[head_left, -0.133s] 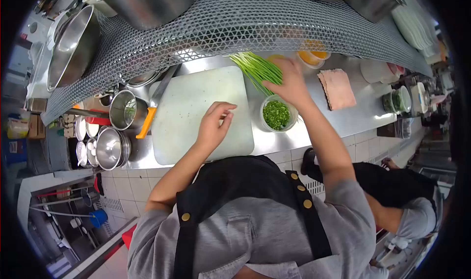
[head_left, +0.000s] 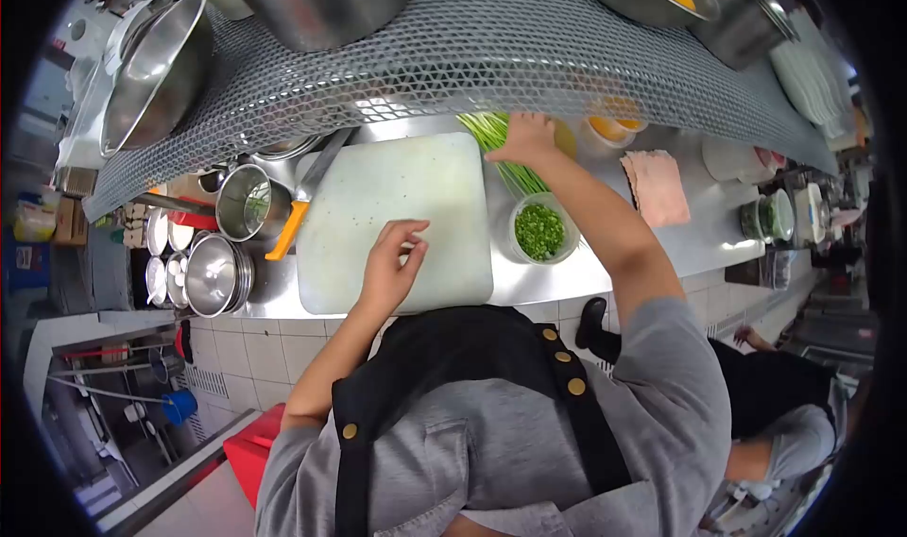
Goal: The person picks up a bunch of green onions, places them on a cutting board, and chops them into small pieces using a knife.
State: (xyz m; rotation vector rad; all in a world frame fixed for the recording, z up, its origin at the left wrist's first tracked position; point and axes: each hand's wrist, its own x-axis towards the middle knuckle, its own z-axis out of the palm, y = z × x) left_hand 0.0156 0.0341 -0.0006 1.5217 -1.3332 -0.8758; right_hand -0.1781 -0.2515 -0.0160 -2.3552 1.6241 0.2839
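Observation:
My left hand [head_left: 392, 263] hovers above the white cutting board [head_left: 397, 178], fingers loosely curved with nothing in them. Over a bunch of long green scallions [head_left: 487, 131] is my right hand [head_left: 529, 140], palm down, with the thumb spread away from the fingers. It covers part of the scallions. Just nearer to me stands a clear round tub filled with chopped scallions [head_left: 539, 232]. A knife with an orange handle [head_left: 288, 230] lies along the board's left edge. Small green bits dot the board.
A mesh-covered shelf [head_left: 453, 60] with steel pots and bowls overhangs the counter. Pink folded cloth [head_left: 656, 187] and a tub of something orange [head_left: 612, 129] sit to the right. Metal bowls [head_left: 215, 274] are stacked at left. Another person [head_left: 775, 386] is at lower right.
My right hand has moved left and farther over the scallions. My left hand has come slightly back toward me and left over the board. The view has shifted a little.

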